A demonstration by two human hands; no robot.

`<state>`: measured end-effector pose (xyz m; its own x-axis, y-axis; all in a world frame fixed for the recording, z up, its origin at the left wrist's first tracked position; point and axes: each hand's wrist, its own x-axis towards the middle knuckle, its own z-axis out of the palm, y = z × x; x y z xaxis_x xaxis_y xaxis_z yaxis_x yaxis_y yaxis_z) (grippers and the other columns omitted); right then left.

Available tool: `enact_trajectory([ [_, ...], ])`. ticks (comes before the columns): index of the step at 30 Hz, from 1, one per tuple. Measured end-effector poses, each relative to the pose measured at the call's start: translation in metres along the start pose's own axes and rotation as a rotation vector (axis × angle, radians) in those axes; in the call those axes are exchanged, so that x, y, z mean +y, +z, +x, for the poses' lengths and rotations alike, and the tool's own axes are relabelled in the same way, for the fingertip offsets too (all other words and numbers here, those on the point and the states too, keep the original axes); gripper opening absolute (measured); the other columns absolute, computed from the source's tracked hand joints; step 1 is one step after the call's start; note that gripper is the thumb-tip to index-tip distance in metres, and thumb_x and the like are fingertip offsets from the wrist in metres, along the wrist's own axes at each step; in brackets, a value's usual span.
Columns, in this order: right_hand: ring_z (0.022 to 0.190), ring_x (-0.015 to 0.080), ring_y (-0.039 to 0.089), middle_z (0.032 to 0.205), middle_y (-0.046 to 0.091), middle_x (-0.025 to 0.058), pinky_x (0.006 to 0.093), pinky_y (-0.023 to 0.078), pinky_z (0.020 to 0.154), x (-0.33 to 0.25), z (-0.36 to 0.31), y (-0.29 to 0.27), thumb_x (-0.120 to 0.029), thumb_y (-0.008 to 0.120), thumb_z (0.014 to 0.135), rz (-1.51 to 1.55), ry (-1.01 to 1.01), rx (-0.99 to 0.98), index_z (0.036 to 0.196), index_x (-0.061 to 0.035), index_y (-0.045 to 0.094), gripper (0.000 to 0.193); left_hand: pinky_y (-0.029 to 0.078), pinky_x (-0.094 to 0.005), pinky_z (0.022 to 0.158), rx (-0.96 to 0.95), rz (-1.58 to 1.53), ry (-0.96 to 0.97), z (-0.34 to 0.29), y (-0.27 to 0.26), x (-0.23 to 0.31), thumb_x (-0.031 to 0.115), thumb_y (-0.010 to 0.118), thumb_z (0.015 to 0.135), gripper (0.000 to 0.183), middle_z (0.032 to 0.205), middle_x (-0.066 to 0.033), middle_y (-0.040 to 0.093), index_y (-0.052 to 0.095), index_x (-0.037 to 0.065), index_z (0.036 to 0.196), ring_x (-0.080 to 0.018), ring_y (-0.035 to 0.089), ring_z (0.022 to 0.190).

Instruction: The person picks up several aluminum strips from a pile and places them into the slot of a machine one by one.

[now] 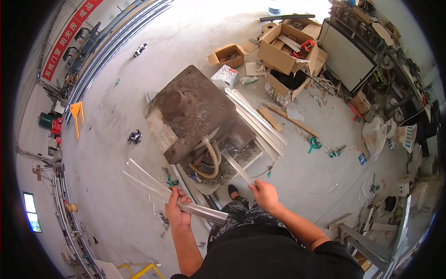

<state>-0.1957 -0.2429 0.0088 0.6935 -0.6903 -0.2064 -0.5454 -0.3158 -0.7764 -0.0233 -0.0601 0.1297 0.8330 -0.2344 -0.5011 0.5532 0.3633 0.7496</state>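
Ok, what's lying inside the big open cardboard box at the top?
In the big open cardboard box, a red-handled tool and a pale flat strip show. Its near wall hides whatever lies lower down.

**Inspection: Clothing and Visible Body**

Both forearms enter from the lower edge of the frame, bare from elbow to wrist. Left hand [178, 211] and right hand [265, 195] are ungloved. A black short-sleeved top fills the lower centre. Below it, dark patterned trousers with pale mottling. One dark shoe shows at centre frame.
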Motion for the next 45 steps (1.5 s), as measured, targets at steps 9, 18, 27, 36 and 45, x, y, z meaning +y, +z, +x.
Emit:
enact_trajectory([
  [9,0.070,0.0415,0.053,0.070,0.055,0.0206,0.0482,0.040,0.060,-0.007,0.014,-0.005,-0.033,0.055,0.084,0.070,0.097,-0.158,0.074,-0.0020,0.049,0.033,0.034,-0.0192,0.048,-0.008,-0.018,-0.045,0.017,0.001,0.002,0.023,0.057,0.088,0.015,0.073,0.0017,0.049,0.054,0.011,0.097,-0.0057,0.040,0.053],
  [18,0.064,0.0379,0.052,0.067,0.054,0.0186,0.0434,0.040,0.056,-0.010,0.009,0.002,-0.033,0.058,0.083,0.030,0.125,-0.134,0.072,-0.0026,0.051,0.033,0.038,-0.0212,0.047,0.051,-0.120,-0.008,0.074,-0.029,0.049,0.028,0.056,0.088,0.024,0.076,-0.0029,0.051,0.051,0.012,0.105,-0.0098,0.046,0.057],
  [27,0.066,0.0363,0.053,0.068,0.055,0.0172,0.0420,0.041,0.057,-0.016,0.004,0.000,-0.036,0.058,0.082,-0.020,0.240,-0.082,0.073,-0.0049,0.053,0.033,0.041,-0.0236,0.052,-0.069,-0.106,0.045,0.133,-0.023,0.097,0.016,0.051,0.086,0.025,0.078,-0.0004,0.047,0.052,0.008,0.109,-0.0107,0.047,0.067],
  [36,0.073,0.0374,0.056,0.073,0.059,0.0158,0.0464,0.043,0.063,-0.025,0.001,0.001,-0.042,0.054,0.083,-0.101,0.203,-0.032,0.079,-0.0080,0.056,0.034,0.045,-0.0232,0.057,-0.193,-0.061,0.038,0.116,0.000,0.070,0.013,0.055,0.086,0.023,0.081,-0.0035,0.053,0.050,0.004,0.107,-0.0115,0.051,0.071],
  [45,0.055,0.0248,0.058,0.063,0.059,0.0114,0.0384,0.044,0.054,-0.005,0.014,0.009,-0.032,0.049,0.089,0.179,0.100,-0.220,0.076,-0.0018,0.053,0.033,0.048,-0.0248,0.065,-0.110,-0.232,0.030,0.037,-0.007,0.024,0.011,0.058,0.086,0.014,0.087,-0.0076,0.057,0.053,0.002,0.096,-0.0155,0.055,0.078],
])
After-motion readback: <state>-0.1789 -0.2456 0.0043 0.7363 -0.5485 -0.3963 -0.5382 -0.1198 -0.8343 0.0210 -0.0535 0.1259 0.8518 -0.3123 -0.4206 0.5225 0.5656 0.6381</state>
